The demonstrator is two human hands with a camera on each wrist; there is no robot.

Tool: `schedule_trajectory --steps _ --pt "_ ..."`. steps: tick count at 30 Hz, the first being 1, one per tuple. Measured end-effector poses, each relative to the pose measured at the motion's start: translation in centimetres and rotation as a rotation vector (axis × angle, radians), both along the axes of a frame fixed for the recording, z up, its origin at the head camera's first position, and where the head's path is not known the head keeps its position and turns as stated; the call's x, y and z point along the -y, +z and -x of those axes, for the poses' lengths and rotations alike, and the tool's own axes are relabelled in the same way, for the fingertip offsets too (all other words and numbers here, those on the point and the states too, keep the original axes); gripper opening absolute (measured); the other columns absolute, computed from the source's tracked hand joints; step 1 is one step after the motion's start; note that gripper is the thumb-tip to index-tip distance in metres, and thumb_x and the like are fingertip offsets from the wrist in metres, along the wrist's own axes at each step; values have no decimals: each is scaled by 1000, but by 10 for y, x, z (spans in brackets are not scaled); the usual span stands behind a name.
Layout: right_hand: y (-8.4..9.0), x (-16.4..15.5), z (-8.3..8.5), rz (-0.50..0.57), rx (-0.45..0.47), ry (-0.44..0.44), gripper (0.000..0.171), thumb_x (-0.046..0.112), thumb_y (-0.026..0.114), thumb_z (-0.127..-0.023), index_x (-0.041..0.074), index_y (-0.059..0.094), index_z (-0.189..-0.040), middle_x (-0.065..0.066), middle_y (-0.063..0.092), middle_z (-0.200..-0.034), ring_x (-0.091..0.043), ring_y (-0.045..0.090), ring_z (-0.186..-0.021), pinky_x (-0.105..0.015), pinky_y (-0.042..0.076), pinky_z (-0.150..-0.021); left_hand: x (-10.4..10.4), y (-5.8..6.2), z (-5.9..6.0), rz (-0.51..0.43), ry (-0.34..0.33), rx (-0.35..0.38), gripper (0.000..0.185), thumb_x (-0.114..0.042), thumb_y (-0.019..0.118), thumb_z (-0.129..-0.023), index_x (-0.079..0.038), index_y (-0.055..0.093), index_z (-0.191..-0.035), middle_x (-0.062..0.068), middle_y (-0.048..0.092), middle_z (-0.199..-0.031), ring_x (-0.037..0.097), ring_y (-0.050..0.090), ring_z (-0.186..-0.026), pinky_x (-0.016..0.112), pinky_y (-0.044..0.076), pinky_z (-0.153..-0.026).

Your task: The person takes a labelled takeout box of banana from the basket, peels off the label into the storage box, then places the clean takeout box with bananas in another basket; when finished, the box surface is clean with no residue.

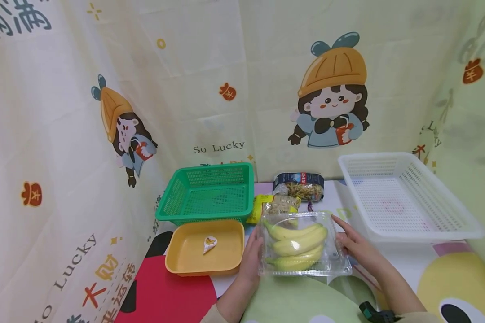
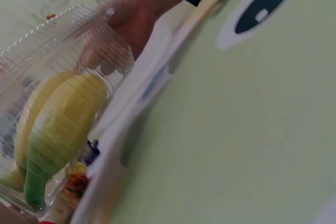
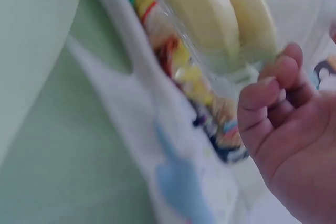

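Observation:
A clear plastic clamshell box [image 1: 337, 262] with several bananas [image 1: 299, 244] inside is held up between both hands. My left hand [image 1: 250, 258] grips its left side; in the left wrist view that hand is mostly hidden at the lower corner. At the opposite side, my right hand [image 1: 359, 249] holds the box, index finger along the upper corner. The right wrist view shows the fingers of this right hand [image 3: 294, 124] bent against the box's end. Left of the box stands a yellow-orange tray [image 1: 174, 251] with a small banana-picture label [image 1: 210, 243] on its bottom.
A green basket [image 1: 165, 208] stands behind the tray, and a white basket [image 1: 460, 231] at the right. Behind the box lie a yellow food bag [image 1: 262, 206] and a dark bag of pasta-like pieces [image 1: 299, 186]. Printed cloth [image 1: 242, 89] hangs around the table.

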State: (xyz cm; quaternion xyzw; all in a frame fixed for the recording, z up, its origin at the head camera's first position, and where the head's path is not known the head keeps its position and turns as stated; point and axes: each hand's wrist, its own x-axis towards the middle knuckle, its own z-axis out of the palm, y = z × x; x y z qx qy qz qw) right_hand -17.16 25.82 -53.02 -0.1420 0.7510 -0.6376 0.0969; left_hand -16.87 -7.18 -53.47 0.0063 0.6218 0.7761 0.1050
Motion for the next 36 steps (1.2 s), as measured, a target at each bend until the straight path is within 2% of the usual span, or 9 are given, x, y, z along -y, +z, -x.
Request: schedule_trajectory --steps 3,8,11,16,18,24,28,33,36 --pt "13 4 -1 35 -6 6 60 23 36 -108 13 8 -160 7 51 -88 -2 52 -79 -25 50 -70 3 16 -1 32 13 -11 61 -45 42 -101 -31 24 -157 -2 26 -163 28 20 -151 55 22 -121" --pt "35 17 4 129 6 21 60 26 37 -108 17 8 -160 6 55 -114 -2 58 -97 -22 53 -82 15 42 5 92 29 -61 60 -45 40 -102 -29 22 -158 -4 25 -164 25 19 -152 53 18 -123" --pt "48 27 10 187 19 25 62 28 38 -108 16 7 -160 8 58 -119 -3 60 -101 -23 54 -83 23 57 11 125 52 -101 61 -44 41 -102 -26 24 -158 -4 25 -163 24 18 -153 52 16 -124" --pt "69 48 20 235 52 -31 64 32 43 -106 16 12 -160 7 55 -105 -3 55 -87 -21 51 -74 36 77 20 175 123 -115 58 -43 43 -100 -27 32 -155 -3 27 -162 25 20 -152 55 17 -123" --pt "76 58 25 243 66 -64 64 35 45 -105 16 16 -159 5 50 -103 -5 50 -83 -21 48 -71 42 83 25 181 154 -115 57 -43 44 -100 -26 35 -154 -2 26 -162 27 21 -151 55 21 -122" --pt "90 82 40 255 78 -97 65 42 45 -104 19 20 -159 7 41 -125 -5 51 -97 -20 49 -78 57 93 39 132 220 -108 58 -42 47 -99 -23 37 -153 0 29 -161 26 27 -149 53 27 -120" --pt "95 98 51 248 74 -134 63 44 44 -103 17 25 -157 4 40 -117 -4 45 -89 -18 45 -75 69 100 48 129 266 -125 58 -39 48 -100 -20 36 -154 2 32 -160 26 31 -147 52 28 -120" --pt "100 118 63 223 77 -190 61 44 44 -104 16 29 -156 -6 35 -143 -9 42 -94 -20 45 -79 85 107 58 176 310 -131 57 -45 52 -99 -21 41 -151 -2 40 -155 22 38 -140 50 32 -118" --pt "103 131 72 214 52 -242 60 43 46 -103 15 32 -154 -7 40 -137 -11 42 -88 -22 46 -76 95 110 65 222 335 -136 56 -47 53 -99 -22 45 -148 0 49 -144 20 47 -127 43 42 -108"
